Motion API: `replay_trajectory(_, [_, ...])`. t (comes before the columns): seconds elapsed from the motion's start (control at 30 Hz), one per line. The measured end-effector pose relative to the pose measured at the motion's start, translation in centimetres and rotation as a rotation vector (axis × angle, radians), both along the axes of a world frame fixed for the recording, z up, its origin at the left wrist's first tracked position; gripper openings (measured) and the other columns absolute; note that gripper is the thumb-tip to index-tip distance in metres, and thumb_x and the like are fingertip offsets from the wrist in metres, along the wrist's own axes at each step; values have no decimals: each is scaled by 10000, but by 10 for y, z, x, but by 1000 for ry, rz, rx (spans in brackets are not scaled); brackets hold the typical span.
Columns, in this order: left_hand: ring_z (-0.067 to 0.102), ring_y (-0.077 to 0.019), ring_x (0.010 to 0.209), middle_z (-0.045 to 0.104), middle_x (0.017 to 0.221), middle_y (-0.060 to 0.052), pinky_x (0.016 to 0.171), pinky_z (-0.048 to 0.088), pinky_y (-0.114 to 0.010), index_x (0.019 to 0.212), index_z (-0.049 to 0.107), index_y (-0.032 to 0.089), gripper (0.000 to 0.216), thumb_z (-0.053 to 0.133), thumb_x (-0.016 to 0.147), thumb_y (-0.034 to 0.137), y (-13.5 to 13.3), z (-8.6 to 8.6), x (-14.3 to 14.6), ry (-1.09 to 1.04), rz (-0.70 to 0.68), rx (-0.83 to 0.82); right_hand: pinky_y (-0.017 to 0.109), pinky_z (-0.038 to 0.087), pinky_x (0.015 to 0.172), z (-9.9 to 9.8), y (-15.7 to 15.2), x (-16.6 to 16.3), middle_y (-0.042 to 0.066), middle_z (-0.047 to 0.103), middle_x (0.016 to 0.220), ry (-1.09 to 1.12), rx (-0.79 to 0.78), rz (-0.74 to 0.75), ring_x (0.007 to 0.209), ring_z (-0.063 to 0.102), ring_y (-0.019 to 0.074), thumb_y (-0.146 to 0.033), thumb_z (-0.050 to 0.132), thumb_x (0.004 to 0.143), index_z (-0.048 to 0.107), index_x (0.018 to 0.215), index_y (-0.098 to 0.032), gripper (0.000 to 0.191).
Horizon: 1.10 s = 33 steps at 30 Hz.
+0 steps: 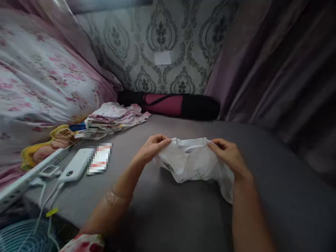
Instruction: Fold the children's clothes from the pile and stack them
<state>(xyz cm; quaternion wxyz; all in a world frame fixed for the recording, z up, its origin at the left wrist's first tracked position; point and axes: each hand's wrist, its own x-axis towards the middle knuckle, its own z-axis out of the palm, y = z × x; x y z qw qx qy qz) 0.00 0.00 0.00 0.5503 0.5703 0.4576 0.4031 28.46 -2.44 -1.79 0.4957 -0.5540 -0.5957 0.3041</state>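
A small white garment (pixel 194 162) with a neckline hangs between my two hands just above the grey surface. My left hand (pixel 154 145) pinches it at the left shoulder, thumb and fingers closed on the cloth. On the other side my right hand (pixel 227 152) grips the right shoulder the same way. The neck opening lies between them, facing up. A small green mark shows low on the front. The lower part droops in folds, and one side hangs down beside my right wrist.
A folded pile of floral cloth (pixel 112 117) lies at the back left. Nearer are a white power bank (pixel 77 164) with cables, a blurred white packet (pixel 101 159) and a yellow item (pixel 49 145). A long black and maroon bag (pixel 168 105) lies along the wall; a fan (pixel 25 236) stands lower left.
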Motion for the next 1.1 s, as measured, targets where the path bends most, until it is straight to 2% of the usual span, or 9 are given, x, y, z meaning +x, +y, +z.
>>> replay_trajectory(0.13, [449, -64, 523, 544, 616, 32, 470, 303, -177, 710, 618, 151, 324, 734, 692, 453, 1, 19, -8, 38, -25, 117, 257, 440, 657, 3, -2, -4, 17, 685, 795, 26, -1, 44, 732, 587, 156, -479, 728, 723, 717, 810, -215, 278])
replay_trajectory(0.3, [474, -75, 537, 592, 643, 15, 487, 341, -184, 731, 671, 167, 260, 740, 697, 416, 3, 35, -18, -9, -4, 284, 259, 452, 612, 4, -5, -8, 16, 686, 781, 225, -50, 128, 677, 592, 149, -491, 733, 714, 717, 805, -234, 273])
replay_trajectory(0.4, [496, -89, 562, 618, 658, -1, 506, 361, -191, 748, 698, 161, 283, 725, 702, 438, 15, 28, -18, 89, 5, 317, 260, 452, 598, 4, -4, -11, 19, 689, 769, 229, -75, 83, 664, 594, 151, -497, 743, 696, 721, 812, -228, 293])
replay_trajectory(0.5, [511, -101, 594, 628, 668, -7, 522, 363, -192, 762, 711, 145, 331, 678, 732, 473, 32, 4, -15, 243, 14, 316, 268, 455, 608, 1, 1, -14, 36, 696, 789, 135, -58, 19, 691, 603, 166, -519, 737, 685, 724, 815, -208, 338])
replay_trajectory(0.6, [527, -116, 623, 636, 693, -10, 534, 367, -195, 810, 715, 140, 367, 596, 787, 487, 43, -23, -13, 344, -27, 309, 273, 454, 609, -7, 7, -15, 50, 697, 807, 79, -54, 24, 708, 606, 175, -542, 713, 695, 723, 828, -190, 376])
replay_trajectory(0.7, [559, -141, 686, 656, 739, -26, 587, 400, -210, 841, 719, 147, 350, 541, 824, 447, 49, -37, -15, 484, -50, 388, 266, 444, 596, -15, 11, -15, 49, 692, 803, 53, -85, 53, 699, 601, 169, -544, 689, 719, 720, 833, -184, 380])
replay_trajectory(0.87, [593, -168, 756, 682, 820, -61, 679, 428, -243, 848, 730, 164, 284, 524, 829, 359, 46, -31, -20, 680, 8, 585, 273, 448, 605, -17, 12, -18, 43, 691, 790, 16, -97, 94, 691, 601, 169, -547, 684, 717, 720, 824, -186, 378])
replay_trajectory(1.0, [599, -163, 696, 697, 758, -44, 625, 428, -236, 850, 735, 161, 266, 553, 812, 352, 35, -18, -24, 603, 104, 476, 286, 465, 642, -4, 9, -23, 43, 702, 824, 6, -53, 94, 724, 616, 177, -539, 686, 724, 725, 844, -195, 366])
replay_trajectory(1.1, [590, -156, 672, 695, 738, -41, 611, 430, -234, 826, 740, 158, 242, 594, 784, 346, 29, -7, -29, 542, 190, 463, 293, 479, 665, 18, 9, -28, 40, 711, 836, 8, -13, 95, 743, 626, 180, -534, 713, 701, 730, 847, -205, 360])
